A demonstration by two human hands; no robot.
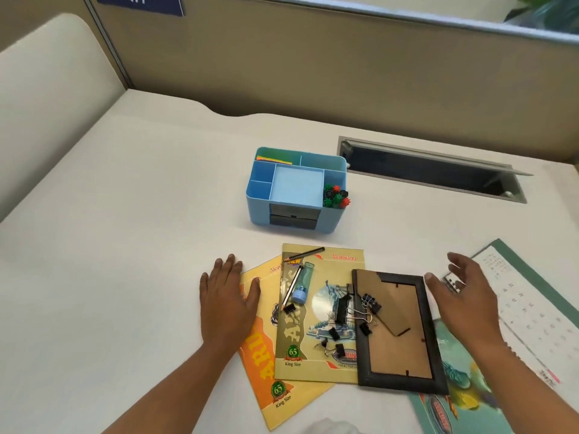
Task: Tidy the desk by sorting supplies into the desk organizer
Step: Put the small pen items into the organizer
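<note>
While the blue organizer (258,208) stands upright at the middle of the desk (125,245), well beyond the clutter, most of its compartments look unfilled. Coloured paper (274,158) sits in the back left one and small green, red and black pins (336,195) fill the right one.

The loose supplies lie nearer the person:
- black binder clips (371,302) scattered across a green notebook (313,339) and a face-down picture frame (398,330)
- a dark pencil (305,253) at the notebook's top edge
- a second pencil (291,288) just beside a small blue bottle-like thing (302,285)

The left hand (227,296) lies flat with straight fingers, partly on the desk and partly on the corner of a yellow notebook (266,371). The right hand (463,296) is spread wide and holds nothing. It is raised just right of the frame, over the edge of a calendar (532,302).

Sorting seems barely begun, and the clips on the frame look like the nearest pick for the right hand. Their wire handles overlap, so lifting them one at a time should avoid dragging neighbours along. Keeping the left hand pressed down would steady the notebooks. The pencils may roll, so a pinch near the middle suits them. An open slot (432,173) lies behind the organizer, so small things should be dropped well inside the walls.
</note>
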